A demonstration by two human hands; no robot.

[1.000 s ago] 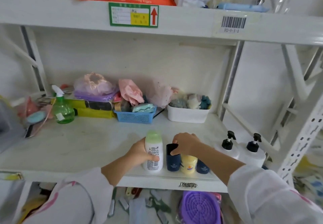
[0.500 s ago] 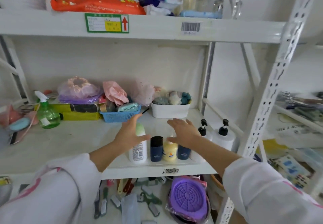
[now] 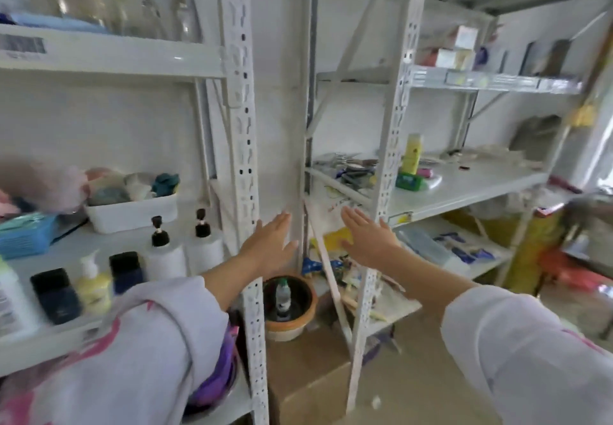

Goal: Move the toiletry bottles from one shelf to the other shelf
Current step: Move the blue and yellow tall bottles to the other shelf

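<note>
On the left shelf (image 3: 109, 239) stand several toiletry bottles: a white bottle (image 3: 11, 298) at the far left edge, a dark blue one (image 3: 54, 295), a yellow pump bottle (image 3: 94, 283), another dark blue one (image 3: 126, 270) and two white pump bottles (image 3: 162, 249) (image 3: 203, 242). A tall yellow bottle (image 3: 412, 154) stands on the right shelf (image 3: 464, 182). My left hand (image 3: 270, 242) and my right hand (image 3: 368, 237) hover flat, fingers apart and holding nothing, in the gap between the two shelf units.
Two perforated white uprights (image 3: 245, 166) (image 3: 391, 166) frame the gap. A white bin (image 3: 131, 210) and a blue basket (image 3: 26, 235) sit behind the bottles. A clay pot (image 3: 288, 305) with a small bottle stands on a cardboard box (image 3: 308, 368) below.
My view has swung right from the left shelf toward the right shelf. Both hands let go of the bottles, lifted off them and moved right with fingers spread.
</note>
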